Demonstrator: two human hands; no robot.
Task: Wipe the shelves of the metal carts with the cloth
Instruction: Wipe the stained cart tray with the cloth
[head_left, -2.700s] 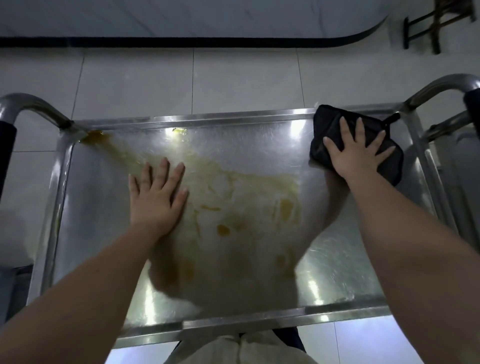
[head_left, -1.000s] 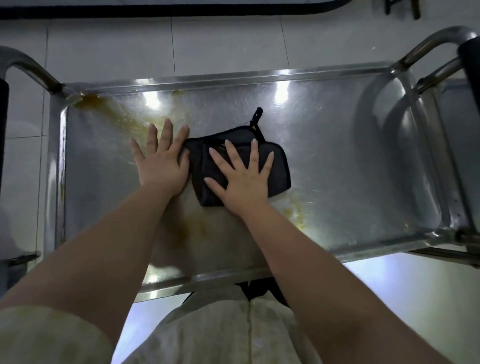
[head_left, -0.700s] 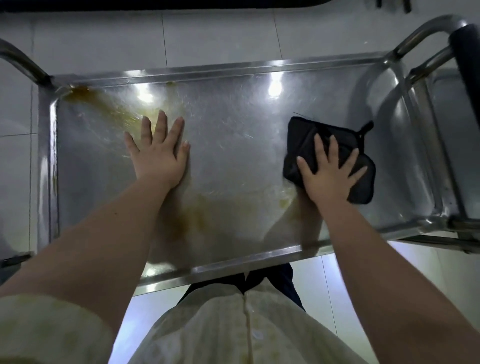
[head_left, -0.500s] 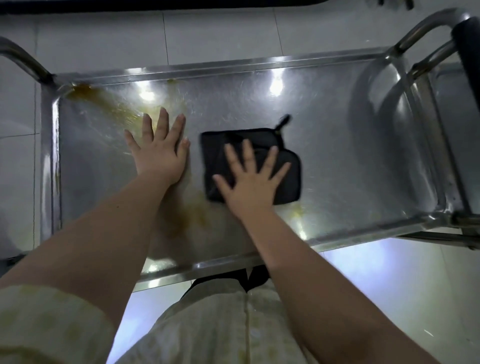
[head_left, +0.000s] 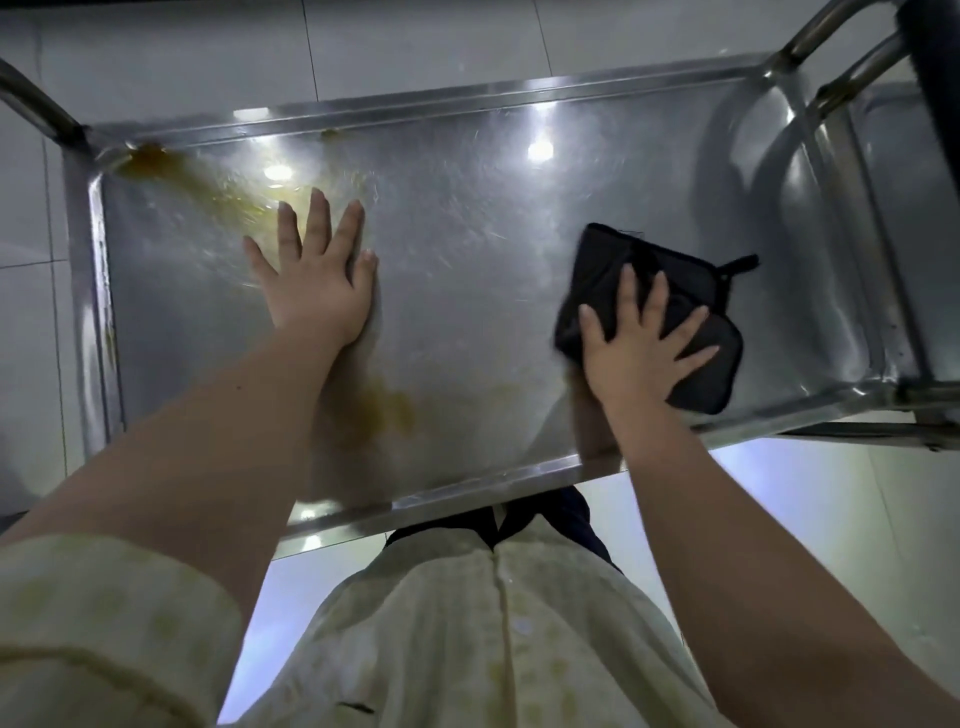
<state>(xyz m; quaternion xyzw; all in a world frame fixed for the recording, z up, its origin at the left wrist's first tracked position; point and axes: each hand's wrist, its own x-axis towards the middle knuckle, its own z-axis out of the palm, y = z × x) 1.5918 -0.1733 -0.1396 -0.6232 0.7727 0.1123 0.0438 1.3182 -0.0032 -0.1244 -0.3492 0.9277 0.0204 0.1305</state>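
So: R hand (head_left: 639, 353) flat, fingers spread, on black cloth (head_left: 706, 369) on shelf (head_left: 467, 260); L hand (head_left: 317, 291) flat by yellowish, maybe oily, smear (head_left: 208, 187).

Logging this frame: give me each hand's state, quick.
Left hand: open, flat on the cart shelf.
Right hand: open, fingers spread, pressing the black cloth onto the shelf.

shelf (head_left: 467, 249) centre open between hands; rim (head_left: 441, 106) bounds edges.
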